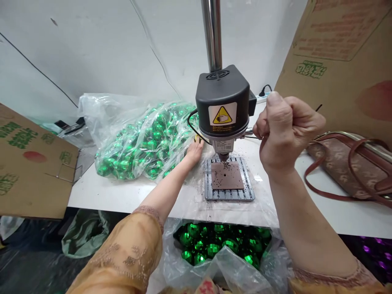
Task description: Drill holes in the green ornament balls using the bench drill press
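Observation:
My right hand (283,132) is closed in a fist at the right side of a small black-topped drill press (223,102). A thin metal rod runs from the machine to the fist, which seems wrapped around the feed handle; most of the handle is hidden. My left hand (195,150) reaches to the machine's left side, fingers stretched forward beside a small yellow part (197,139) and a black cable. Below the chuck (224,157), a brown square board (228,181) with a dark hole and scattered black chips lies on the grooved metal base (229,196).
A clear bag of shiny green balls (143,143) lies left on the white table (107,192). More green balls (214,245) sit in an open plastic-lined container below the table edge. Cardboard boxes (30,163) flank both sides; a brown handbag (346,163) is at right.

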Demonstrator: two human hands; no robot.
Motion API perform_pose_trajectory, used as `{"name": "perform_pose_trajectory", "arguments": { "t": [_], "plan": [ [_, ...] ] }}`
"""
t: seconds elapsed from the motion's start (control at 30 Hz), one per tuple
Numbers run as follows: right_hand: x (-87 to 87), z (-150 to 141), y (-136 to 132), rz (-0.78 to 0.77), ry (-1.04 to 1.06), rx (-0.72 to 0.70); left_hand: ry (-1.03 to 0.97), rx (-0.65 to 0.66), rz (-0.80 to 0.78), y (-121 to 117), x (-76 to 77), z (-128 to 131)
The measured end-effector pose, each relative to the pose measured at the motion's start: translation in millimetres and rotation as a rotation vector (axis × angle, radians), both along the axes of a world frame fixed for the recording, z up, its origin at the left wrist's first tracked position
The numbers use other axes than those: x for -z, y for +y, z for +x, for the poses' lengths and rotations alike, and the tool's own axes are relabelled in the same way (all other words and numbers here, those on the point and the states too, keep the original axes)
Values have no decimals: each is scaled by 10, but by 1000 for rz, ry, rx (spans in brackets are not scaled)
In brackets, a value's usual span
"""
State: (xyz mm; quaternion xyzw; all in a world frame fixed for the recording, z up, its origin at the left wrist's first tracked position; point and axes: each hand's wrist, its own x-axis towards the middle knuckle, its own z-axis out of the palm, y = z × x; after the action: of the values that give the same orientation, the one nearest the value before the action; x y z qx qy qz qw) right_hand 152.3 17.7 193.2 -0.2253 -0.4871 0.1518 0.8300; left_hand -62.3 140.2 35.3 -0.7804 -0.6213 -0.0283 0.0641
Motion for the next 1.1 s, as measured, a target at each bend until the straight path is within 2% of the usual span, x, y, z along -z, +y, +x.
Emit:
{"name": "perform_pose_trajectory", "arguments": {
  "t": [0.27, 0.47, 0.67, 0.87, 1.03, 1.1],
  "plan": [
    [19, 30, -15, -44, -36, 1, 41, -61, -32, -269, -92, 70],
    [20, 11, 1, 9, 5, -8, -2, -72, -33, -408, -96, 23],
    [37, 27, -18, -39, -31, 15, -158, 63, -103, -407, -63, -79],
    [52, 20, -16, -23, -24, 3, -529, 236, -103, -398, 6, -247],
    [52, 13, -12, -12, -10, -4, -518, 383, -96, -385, 46, -239],
    [54, 17, -12, -17, -13, 1, -541, 371, -85, -397, 49, -218]
  ]
}}
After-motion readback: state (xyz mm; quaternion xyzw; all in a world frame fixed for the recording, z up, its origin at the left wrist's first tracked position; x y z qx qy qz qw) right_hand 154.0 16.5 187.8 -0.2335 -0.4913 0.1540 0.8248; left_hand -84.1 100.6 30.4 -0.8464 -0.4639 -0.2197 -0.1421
